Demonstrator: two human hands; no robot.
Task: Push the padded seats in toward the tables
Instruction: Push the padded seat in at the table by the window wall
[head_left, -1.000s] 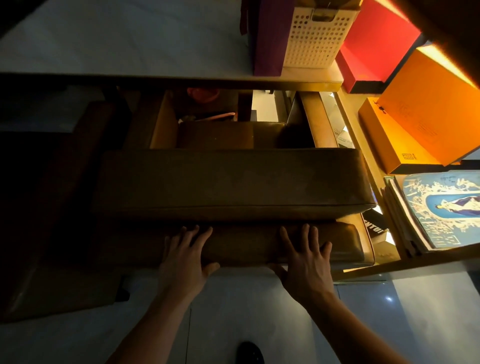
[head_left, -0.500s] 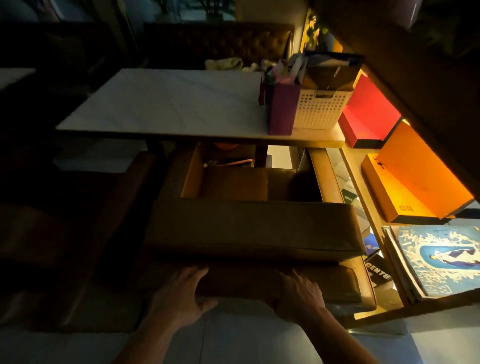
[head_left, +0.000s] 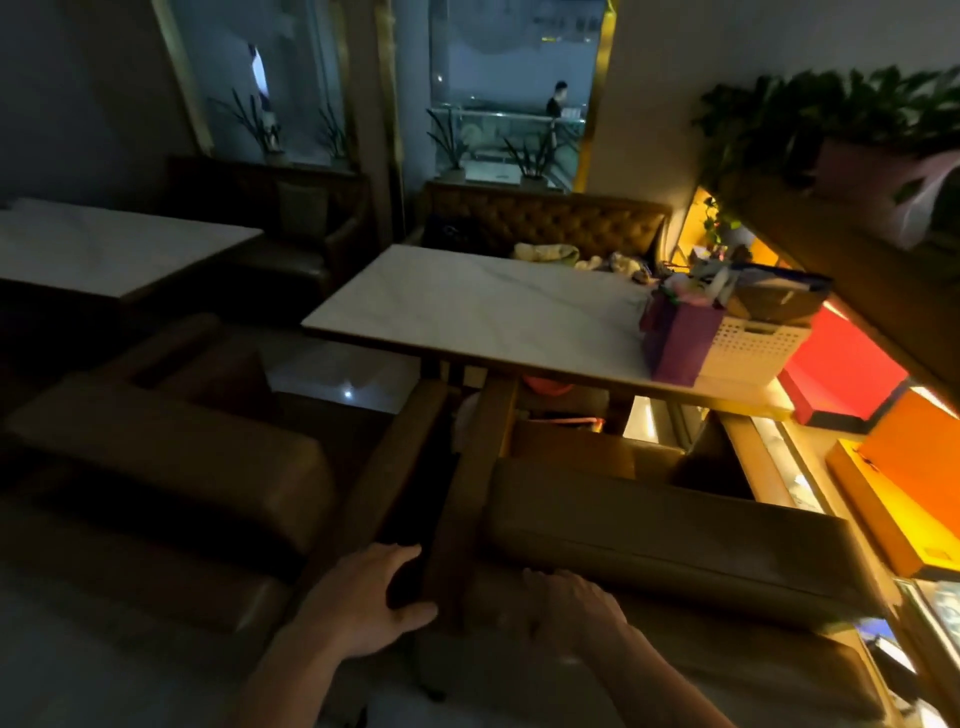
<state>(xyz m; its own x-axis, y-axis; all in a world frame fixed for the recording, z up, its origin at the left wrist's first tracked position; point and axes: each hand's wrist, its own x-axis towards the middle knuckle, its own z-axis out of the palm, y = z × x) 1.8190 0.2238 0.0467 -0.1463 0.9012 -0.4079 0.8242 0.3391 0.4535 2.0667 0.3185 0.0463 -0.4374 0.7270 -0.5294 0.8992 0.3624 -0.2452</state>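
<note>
Pressing the brown padded armchair (head_left: 660, 540) at the marble table (head_left: 483, 306): left hand (head_left: 363, 608) fingers spread, right hand (head_left: 571, 608) fingers together.

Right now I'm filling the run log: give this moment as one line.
left hand: open, at right chair back corner | right hand: open, on chair back | chair: seat partly under marble table

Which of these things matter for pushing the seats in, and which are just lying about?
Part of the job: right armchair, left armchair, marble table, left hand, right hand.

Just lying about: purple bag, white basket, orange boxes, plants.
</note>
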